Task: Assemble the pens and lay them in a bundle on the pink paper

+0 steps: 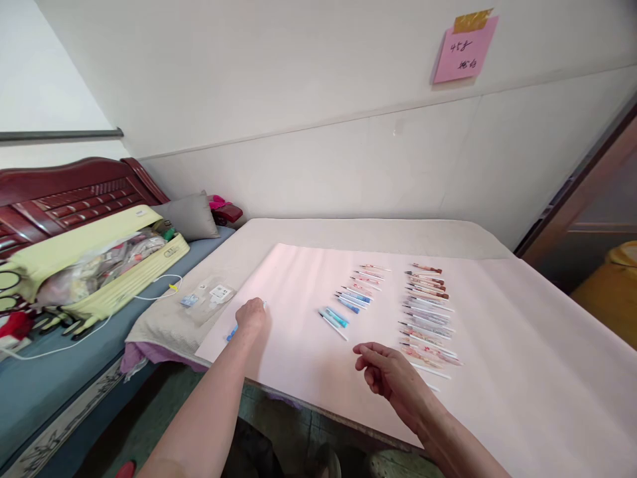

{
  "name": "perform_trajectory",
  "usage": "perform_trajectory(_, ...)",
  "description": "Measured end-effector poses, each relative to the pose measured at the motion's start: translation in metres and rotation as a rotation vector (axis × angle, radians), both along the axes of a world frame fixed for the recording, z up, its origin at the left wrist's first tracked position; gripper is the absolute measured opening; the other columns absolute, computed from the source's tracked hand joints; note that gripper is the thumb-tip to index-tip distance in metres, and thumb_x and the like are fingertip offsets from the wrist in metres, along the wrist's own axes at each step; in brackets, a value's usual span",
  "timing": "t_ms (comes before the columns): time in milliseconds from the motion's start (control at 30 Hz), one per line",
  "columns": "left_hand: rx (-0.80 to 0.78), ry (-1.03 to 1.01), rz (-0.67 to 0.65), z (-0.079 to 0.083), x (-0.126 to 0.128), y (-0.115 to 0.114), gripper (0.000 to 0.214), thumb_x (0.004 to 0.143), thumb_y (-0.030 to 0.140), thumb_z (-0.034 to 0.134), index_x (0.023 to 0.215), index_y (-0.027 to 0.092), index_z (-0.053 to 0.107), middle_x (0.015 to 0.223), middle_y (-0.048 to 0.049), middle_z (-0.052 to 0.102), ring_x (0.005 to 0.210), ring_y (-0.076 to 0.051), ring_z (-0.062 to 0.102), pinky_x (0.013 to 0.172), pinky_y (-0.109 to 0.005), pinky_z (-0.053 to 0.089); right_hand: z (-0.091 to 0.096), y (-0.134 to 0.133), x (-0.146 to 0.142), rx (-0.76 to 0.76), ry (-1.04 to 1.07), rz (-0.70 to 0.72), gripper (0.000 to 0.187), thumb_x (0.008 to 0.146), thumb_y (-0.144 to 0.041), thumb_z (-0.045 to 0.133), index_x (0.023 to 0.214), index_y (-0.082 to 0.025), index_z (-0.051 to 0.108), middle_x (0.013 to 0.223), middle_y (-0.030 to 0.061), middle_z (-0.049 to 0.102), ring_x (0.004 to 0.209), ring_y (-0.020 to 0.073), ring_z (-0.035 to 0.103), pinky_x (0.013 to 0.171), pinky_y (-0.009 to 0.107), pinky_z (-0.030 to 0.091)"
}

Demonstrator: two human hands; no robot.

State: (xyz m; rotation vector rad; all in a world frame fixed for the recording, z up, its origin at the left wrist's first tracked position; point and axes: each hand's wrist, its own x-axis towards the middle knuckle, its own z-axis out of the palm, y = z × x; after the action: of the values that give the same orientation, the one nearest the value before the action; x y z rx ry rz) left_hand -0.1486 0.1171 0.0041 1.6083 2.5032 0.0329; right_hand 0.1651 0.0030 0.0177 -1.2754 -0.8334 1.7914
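Observation:
My left hand [250, 315] is closed at the left side of the pink sheet [298, 279]. A blue pen [231, 332] shows beside its fingers, and a pale tip shows on the other side; the grip itself is hidden. My right hand [385, 365] hovers near the front edge, index finger stretched out, the other fingers loosely bent, with nothing in it. Left of its fingertips lie a light-blue pen [336, 317] and a white refill [334, 327]. Farther back is a slanting row of blue pens [348, 305] and pink pens [361, 290] with refills.
A second column, of brown-ended pens [428, 294] and clear patterned pens [428, 318], lies right of centre. An opened plastic bag [212, 299] rests left of the sheet. Beyond are a bed [107, 358], a yellow bag [169, 255] and a white cable [149, 297]. A pink note [465, 50] hangs on the wall.

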Motion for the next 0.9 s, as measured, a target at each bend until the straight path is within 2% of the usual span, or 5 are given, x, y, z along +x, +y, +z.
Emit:
perform_trajectory(133, -0.008, -0.027, -0.087, 0.000, 0.020, 0.003, 0.018, 0.073, 0.020, 0.055, 0.088, 0.016, 0.063, 0.097, -0.0160, 0.065, 0.095, -0.025, 0.060, 0.074, -0.030, 0.043, -0.007, 0.009, 0.008, 0.119, -0.156, -0.012, 0.021, 0.073, -0.037, 0.057, 0.078, -0.017, 0.059, 0.069, 0.0001, 0.059, 0.046, 0.0068, 0.045, 0.043, 0.021, 0.030)
perform_trajectory(267, -0.024, -0.117, -0.241, -0.007, 0.057, 0.002, 0.011, 0.071, 0.023, 0.055, 0.078, 0.020, 0.064, 0.089, -0.0083, 0.067, 0.086, -0.021, 0.061, 0.071, -0.026, 0.042, -0.027, 0.019, 0.009, 0.347, -0.671, 0.038, 0.014, 0.077, -0.028, 0.048, 0.072, -0.019, 0.058, 0.063, -0.0011, 0.058, 0.049, 0.0106, 0.050, 0.048, 0.023, 0.033)
perform_trajectory(400, 0.003, -0.172, -0.355, -0.014, 0.094, -0.009, 0.011, 0.072, 0.022, 0.053, 0.077, 0.021, 0.063, 0.085, -0.0063, 0.066, 0.083, -0.020, 0.060, 0.071, -0.026, 0.041, -0.044, 0.022, -0.001, 0.484, -1.100, 0.142, 0.017, 0.080, -0.025, 0.045, 0.082, -0.021, 0.061, 0.072, 0.0030, 0.065, 0.067, 0.0158, 0.058, 0.058, 0.024, 0.034)
perform_trajectory(567, 0.061, -0.241, -0.464, -0.020, 0.125, -0.020, 0.017, 0.078, 0.020, 0.046, 0.082, 0.022, 0.063, 0.094, -0.0068, 0.065, 0.090, -0.019, 0.058, 0.079, -0.027, 0.039, -0.050, 0.030, -0.017, 0.490, -1.322, 0.256, 0.025, 0.085, -0.024, 0.040, 0.103, -0.021, 0.057, 0.093, 0.0060, 0.067, 0.084, 0.0178, 0.061, 0.065, 0.025, 0.037)
perform_trajectory(900, 0.032, -0.489, -0.234, -0.030, 0.130, -0.020, 0.004, 0.063, 0.022, 0.062, 0.065, 0.018, 0.063, 0.079, -0.0123, 0.067, 0.090, -0.027, 0.061, 0.077, -0.033, 0.042, -0.060, 0.041, -0.041, 0.559, -1.481, 0.327, 0.021, 0.089, -0.025, 0.037, 0.099, -0.019, 0.054, 0.099, 0.0107, 0.060, 0.086, 0.0244, 0.062, 0.069, 0.033, 0.042)
